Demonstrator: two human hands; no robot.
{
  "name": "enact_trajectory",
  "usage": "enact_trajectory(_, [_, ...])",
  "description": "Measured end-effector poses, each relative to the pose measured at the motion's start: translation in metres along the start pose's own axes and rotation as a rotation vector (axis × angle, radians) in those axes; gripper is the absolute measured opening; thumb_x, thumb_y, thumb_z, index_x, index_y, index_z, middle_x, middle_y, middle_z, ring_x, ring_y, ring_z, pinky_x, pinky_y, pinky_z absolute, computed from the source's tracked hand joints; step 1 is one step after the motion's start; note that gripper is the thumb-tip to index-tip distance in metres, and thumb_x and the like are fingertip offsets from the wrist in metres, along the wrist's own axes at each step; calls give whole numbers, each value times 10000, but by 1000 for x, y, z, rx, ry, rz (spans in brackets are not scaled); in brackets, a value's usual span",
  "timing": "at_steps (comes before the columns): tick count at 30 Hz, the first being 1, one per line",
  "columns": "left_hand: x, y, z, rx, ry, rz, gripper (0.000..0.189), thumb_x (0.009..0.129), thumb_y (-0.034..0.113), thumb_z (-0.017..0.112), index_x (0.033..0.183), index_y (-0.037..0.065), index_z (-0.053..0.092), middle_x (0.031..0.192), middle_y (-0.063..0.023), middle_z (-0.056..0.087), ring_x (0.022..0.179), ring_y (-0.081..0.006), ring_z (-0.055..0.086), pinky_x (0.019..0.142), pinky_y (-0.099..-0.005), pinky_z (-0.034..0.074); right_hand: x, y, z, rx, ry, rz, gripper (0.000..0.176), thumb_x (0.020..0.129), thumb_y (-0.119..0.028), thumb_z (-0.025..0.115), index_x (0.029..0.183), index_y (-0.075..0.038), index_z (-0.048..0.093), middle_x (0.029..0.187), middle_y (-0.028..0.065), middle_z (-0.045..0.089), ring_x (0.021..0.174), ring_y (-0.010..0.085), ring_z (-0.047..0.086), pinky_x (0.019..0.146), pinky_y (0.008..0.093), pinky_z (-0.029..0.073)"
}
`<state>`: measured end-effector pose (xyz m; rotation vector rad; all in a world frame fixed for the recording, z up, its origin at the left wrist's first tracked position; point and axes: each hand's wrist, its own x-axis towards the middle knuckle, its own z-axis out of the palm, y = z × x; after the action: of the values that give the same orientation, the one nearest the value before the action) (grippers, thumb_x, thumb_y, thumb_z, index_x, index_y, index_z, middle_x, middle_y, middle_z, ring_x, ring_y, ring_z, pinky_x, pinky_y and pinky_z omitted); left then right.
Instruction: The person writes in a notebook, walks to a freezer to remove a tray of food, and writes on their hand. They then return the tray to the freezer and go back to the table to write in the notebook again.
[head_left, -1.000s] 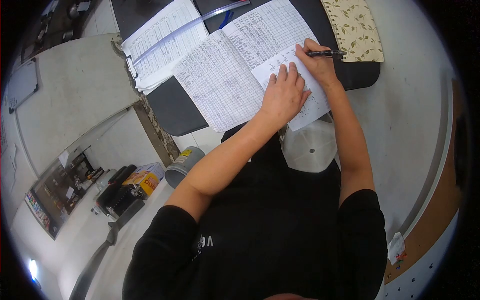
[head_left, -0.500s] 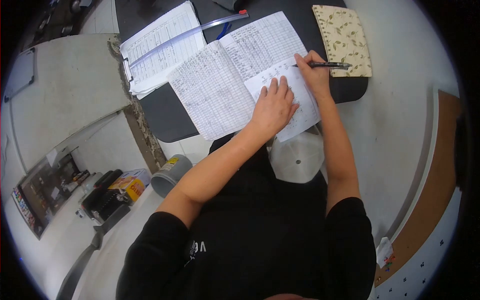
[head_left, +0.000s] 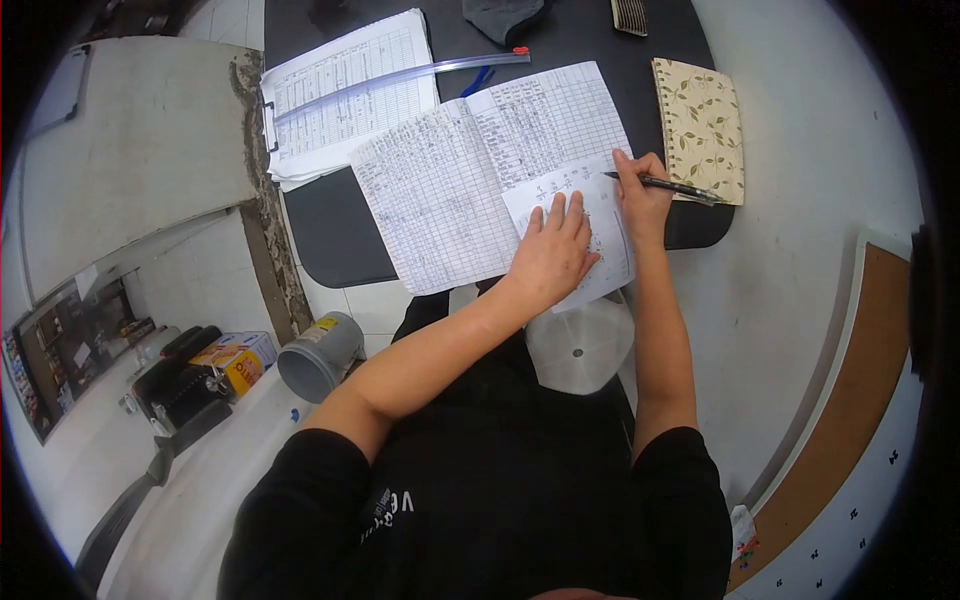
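Observation:
An open ledger book (head_left: 470, 170) with ruled, handwritten pages lies on a dark desk (head_left: 330, 220). A loose white sheet (head_left: 605, 215) rests on its right page. My left hand (head_left: 553, 252) lies flat on that sheet, fingers spread, pinning it down. My right hand (head_left: 640, 195) grips a black pen (head_left: 675, 186) whose tip touches the sheet's upper edge. A white cap (head_left: 580, 345) sits on my lap below the desk edge.
A clipboard with ruled forms (head_left: 340, 90) lies at the desk's back left under a clear plastic ruler (head_left: 410, 72). A leaf-patterned spiral notebook (head_left: 702, 125) lies right of the ledger. A grey bucket (head_left: 318, 355) and boxes stand on the floor at left.
The view has shifted, so desk and books sit lower in frame. Both hands keep their places on the sheet; the pen stays at its upper edge.

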<state>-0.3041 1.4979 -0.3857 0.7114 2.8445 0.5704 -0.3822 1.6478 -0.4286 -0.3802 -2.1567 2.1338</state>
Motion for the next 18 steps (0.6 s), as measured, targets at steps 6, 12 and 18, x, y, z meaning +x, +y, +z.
enact_trajectory(6, [-4, 0, 0, -29, -4, 3, 513, 845, 345, 601, 1189, -30, 536, 1365, -216, 401, 1262, -372, 391, 982, -545, 371, -10, 13, 9, -60, -65, -44, 311, 842, -98, 691, 655, -81, 442, 526, -22, 450, 423, 37, 393, 391, 199, 298])
enact_trajectory(12, [-5, -4, 0, 2, -48, -6, 508, 850, 349, 594, 1230, 18, 528, 1390, -176, 390, 1295, -324, 363, 978, -644, 297, -6, 2, 10, 70, -25, 66, 333, 849, -105, 684, 649, -96, 418, 511, -27, 421, 402, 41, 383, 365, 199, 280])
enact_trajectory(18, [-8, -4, 0, -7, -50, 12, 522, 863, 352, 582, 1249, 8, 512, 1418, -183, 351, 1321, -327, 333, 984, -644, 290, 1, -3, -6, 148, 6, 95, 346, 855, -117, 680, 652, -104, 401, 520, -27, 413, 395, 45, 385, 346, 204, 268])
